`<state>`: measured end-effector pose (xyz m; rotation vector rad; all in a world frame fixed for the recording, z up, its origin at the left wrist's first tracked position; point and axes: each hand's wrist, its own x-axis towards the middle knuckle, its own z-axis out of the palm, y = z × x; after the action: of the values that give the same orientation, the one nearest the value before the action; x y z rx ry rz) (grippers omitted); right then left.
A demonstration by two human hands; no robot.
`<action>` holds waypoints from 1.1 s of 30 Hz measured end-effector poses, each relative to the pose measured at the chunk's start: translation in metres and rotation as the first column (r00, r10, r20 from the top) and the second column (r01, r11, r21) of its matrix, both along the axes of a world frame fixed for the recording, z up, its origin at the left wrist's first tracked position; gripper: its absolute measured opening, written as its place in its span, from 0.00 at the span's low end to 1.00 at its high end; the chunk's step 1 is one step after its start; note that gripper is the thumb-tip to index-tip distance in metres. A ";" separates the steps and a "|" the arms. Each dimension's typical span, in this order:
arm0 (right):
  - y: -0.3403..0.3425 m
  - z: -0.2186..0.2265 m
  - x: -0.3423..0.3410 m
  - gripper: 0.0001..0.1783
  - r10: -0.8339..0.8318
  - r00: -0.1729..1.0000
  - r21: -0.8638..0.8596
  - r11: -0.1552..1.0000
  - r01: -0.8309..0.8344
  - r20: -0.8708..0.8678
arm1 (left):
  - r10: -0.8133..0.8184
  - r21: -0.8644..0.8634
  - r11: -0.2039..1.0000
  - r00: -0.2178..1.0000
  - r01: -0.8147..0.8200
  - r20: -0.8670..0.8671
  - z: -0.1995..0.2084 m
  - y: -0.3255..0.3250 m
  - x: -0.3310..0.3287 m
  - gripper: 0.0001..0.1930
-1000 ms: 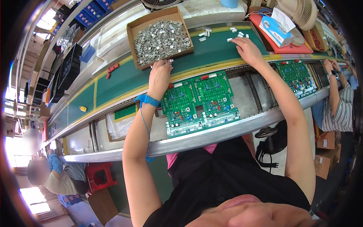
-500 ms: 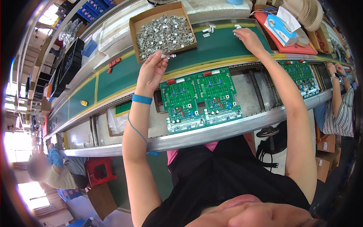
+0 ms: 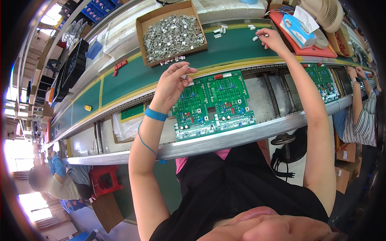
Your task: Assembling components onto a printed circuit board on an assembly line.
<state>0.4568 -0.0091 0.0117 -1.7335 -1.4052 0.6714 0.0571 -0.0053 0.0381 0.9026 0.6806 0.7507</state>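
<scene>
left hand (image 3: 172, 82) pinched 1 small white part (image 3: 190, 83) over green circuit board (image 3: 213, 104), box of metal parts (image 3: 172, 34) at 12 o'clock. right hand (image 3: 272, 39) fingered a white part (image 3: 262, 36) at 2 o'clock; grip unclear.

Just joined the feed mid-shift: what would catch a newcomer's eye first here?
The green circuit board on the conveyor rails at centre, with the left hand pinching a small white part above its left edge. Behind it, a cardboard box heaped with small metal parts sits on the green belt. The right hand reaches to loose white parts farther back.
</scene>
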 end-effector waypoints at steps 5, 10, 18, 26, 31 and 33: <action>0.003 -0.020 -0.006 0.16 -0.015 0.548 0.247 0.903 -0.353 0.837 | -0.028 -0.035 0.999 0.998 0.027 -0.051 -0.002 -0.018 0.006 0.11; 0.014 -0.016 0.001 0.12 0.104 0.469 0.093 0.921 -0.378 0.877 | -0.107 -0.041 0.994 0.992 0.104 -0.072 -0.005 -0.033 0.007 0.12; -0.005 -0.006 -0.011 0.11 0.091 0.846 0.059 0.996 -0.070 -0.526 | -0.203 0.085 0.965 0.914 0.247 -0.353 -0.001 -0.070 0.028 0.12; -0.049 -0.005 -0.046 0.13 0.048 0.343 -0.018 0.982 -0.187 -0.938 | 0.139 0.579 0.578 0.630 0.575 -0.764 -0.011 -0.105 0.062 0.08; -0.065 -0.001 -0.057 0.13 0.059 0.402 -0.046 0.968 -0.247 -0.914 | 0.285 0.578 0.369 0.504 0.728 -0.816 -0.009 -0.113 0.075 0.07; -0.068 -0.001 -0.057 0.13 0.066 0.417 -0.044 0.968 -0.249 -0.906 | 0.300 0.574 0.363 0.492 0.734 -0.818 -0.011 -0.113 0.077 0.07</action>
<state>0.3993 -0.0773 0.0108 -0.9824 -0.7026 1.5910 0.1336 -0.1183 0.0270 2.5631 0.9165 0.2204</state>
